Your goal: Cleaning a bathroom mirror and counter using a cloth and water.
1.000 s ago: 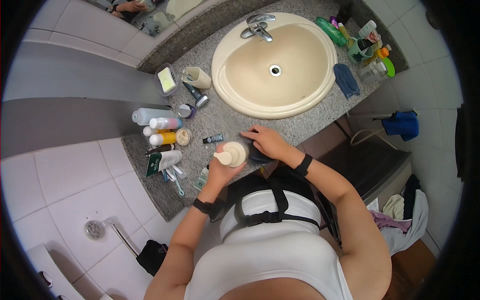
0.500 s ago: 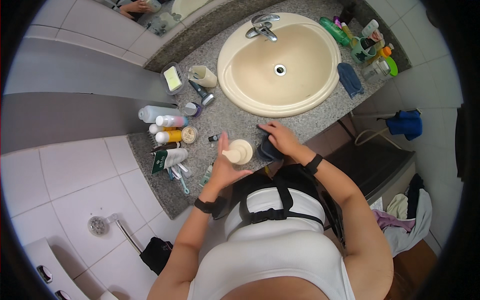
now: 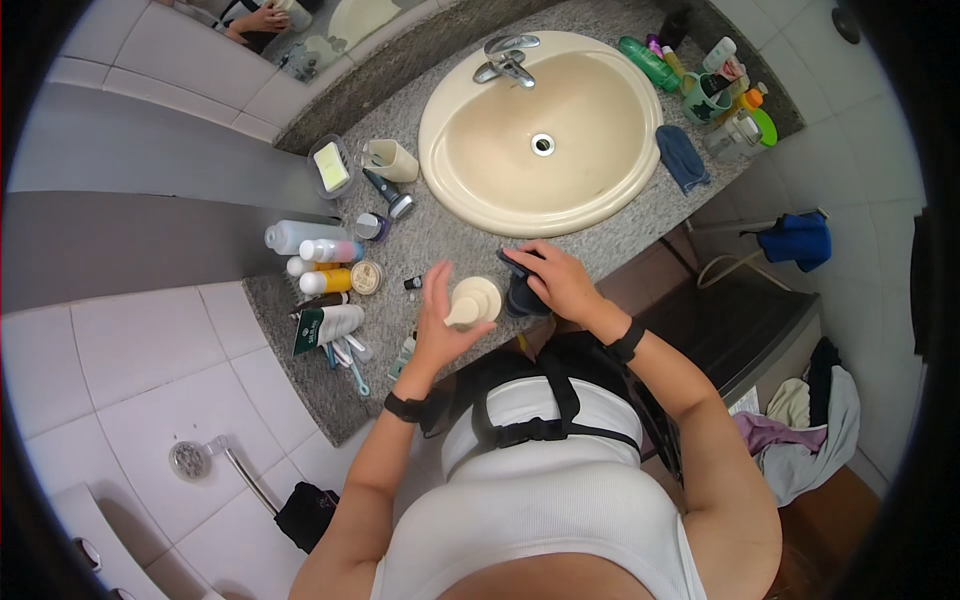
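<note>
Pale wall tiles (image 3: 150,350) run down the left side of this bathroom, where a round shower head (image 3: 188,460) and a bundle of black fabric (image 3: 305,515) are near each other. Next begins the speckled grey stone table (image 3: 410,238), its left end crowded: pale and yellow bottles (image 3: 325,280) cluster there with a white and green tube (image 3: 332,324) beside them. Just behind sit a clear dish (image 3: 345,183) holding a pale yellow soap bar (image 3: 330,166), a small purple jar (image 3: 373,227), and a dark shaver (image 3: 388,193) near a cream beaker (image 3: 398,163). Further along comes a short black tube (image 3: 412,283), then the person's left hand (image 3: 440,340), its grip open, thumb and fingers spread around the cream pump bottle (image 3: 480,295), which is upright near the table's front edge; I can't tell whether the skin touches it. Just right of the bottle, the right hand (image 3: 562,288) has its grip closed on a dark cloth (image 3: 525,300), also by the front edge. Behind both hands spreads the cream oval sink (image 3: 480,200) with its chrome tap (image 3: 508,65). Past the sink are a blue-grey cloth (image 3: 683,158) and a green cup (image 3: 706,100) crammed with tubes. At the far right hangs a blue cloth (image 3: 795,243), and rumpled clothes (image 3: 815,430) lie heaped nearer the person.
</note>
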The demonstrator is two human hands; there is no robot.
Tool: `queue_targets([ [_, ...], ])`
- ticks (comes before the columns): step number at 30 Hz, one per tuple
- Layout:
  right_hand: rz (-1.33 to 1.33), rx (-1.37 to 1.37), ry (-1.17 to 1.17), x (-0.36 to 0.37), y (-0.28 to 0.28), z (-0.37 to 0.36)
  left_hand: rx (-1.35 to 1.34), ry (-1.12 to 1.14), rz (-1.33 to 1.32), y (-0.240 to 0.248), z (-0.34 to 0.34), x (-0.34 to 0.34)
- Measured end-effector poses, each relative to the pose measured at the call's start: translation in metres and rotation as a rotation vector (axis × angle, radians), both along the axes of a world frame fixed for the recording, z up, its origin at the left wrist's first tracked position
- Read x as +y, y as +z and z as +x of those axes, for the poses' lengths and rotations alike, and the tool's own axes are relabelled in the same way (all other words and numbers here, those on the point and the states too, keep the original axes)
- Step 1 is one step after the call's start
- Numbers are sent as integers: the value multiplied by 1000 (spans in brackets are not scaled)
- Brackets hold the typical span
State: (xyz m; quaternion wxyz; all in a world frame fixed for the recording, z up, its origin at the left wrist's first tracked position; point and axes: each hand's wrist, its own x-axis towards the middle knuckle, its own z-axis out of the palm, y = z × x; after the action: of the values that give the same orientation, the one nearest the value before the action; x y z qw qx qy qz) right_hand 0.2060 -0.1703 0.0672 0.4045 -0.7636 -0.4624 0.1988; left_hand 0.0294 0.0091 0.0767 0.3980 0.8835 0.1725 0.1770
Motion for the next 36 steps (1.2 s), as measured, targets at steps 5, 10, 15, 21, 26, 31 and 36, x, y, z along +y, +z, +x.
queue_targets([
  [5, 56, -11, -9, -6, 0, 0, 68, -280, 76, -19, -9, 13],
  [10, 76, -87, 23, -7, 7, -3, 248, 222, -93, -13, 1, 1],
  [15, 58, -25, 30, -8, 15, -7, 206, -111, 76, -8, 2, 13],
  [21, 158, -148, 43, 6, 49, -12, 72, -165, 12, -1, 14, 5],
  [26, 234, -278, 152, 22, 60, -14, 139, -102, -190, -5, 19, -7],
  [31, 73, -237, 367, 10, 65, -13, 63, -144, -163, -18, 9, -5],
  [36, 72, -81, 297, -13, 60, -10, 109, -170, -130, -12, 12, -3],
])
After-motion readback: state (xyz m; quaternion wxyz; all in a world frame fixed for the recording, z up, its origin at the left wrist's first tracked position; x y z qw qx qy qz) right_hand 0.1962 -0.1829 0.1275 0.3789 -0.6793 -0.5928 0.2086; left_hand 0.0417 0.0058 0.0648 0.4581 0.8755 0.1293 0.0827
